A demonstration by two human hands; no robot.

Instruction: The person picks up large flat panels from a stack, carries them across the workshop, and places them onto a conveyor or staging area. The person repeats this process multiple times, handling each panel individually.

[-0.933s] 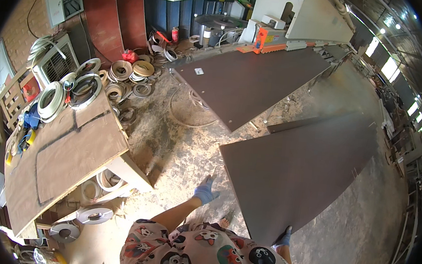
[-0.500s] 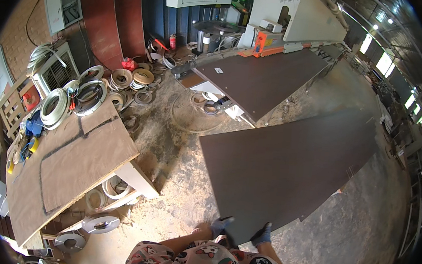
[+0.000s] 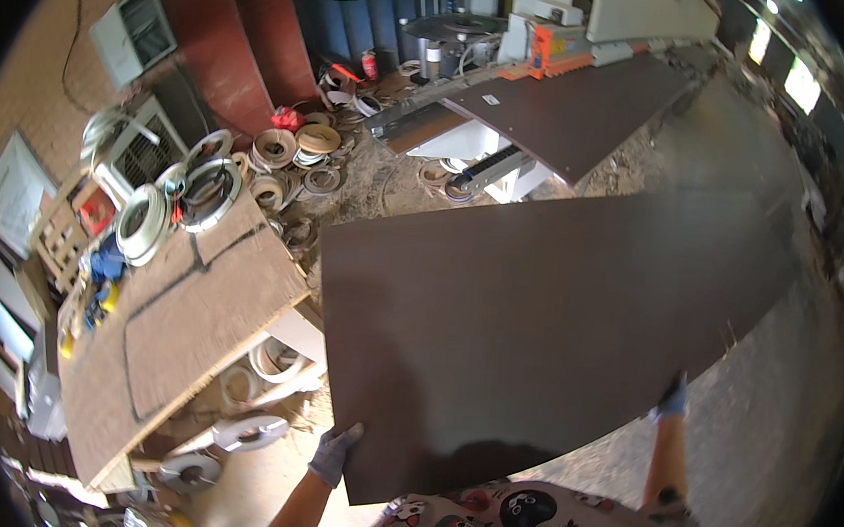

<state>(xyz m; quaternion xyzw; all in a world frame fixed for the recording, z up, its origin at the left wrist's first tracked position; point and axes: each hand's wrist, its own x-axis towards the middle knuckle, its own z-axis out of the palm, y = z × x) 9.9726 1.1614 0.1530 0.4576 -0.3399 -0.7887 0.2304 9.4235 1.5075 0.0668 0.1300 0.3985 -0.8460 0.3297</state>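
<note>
A large dark brown board (image 3: 538, 314) stretches out in front of me from my body toward the far right. My left hand (image 3: 333, 455), in a grey glove, is closed round its left edge near the close corner. Farther out, my right hand (image 3: 671, 398), gloved too, grips the near right edge. Fingers under the board are hidden on both hands. A second brown board (image 3: 596, 108) with a small white label lies on the machine beyond the first one.
At the left stands a wooden table (image 3: 202, 315) with black markings and rolls of edge banding (image 3: 144, 224) on it. More rolls (image 3: 274, 148) lie on the floor behind it. The machine has an orange part (image 3: 558, 53). A red extinguisher (image 3: 369, 65) stands farther back.
The board has come closer and swung to the left, filling more of the view. My hands have spread apart: the left moved left, the right moved out along the right edge.
</note>
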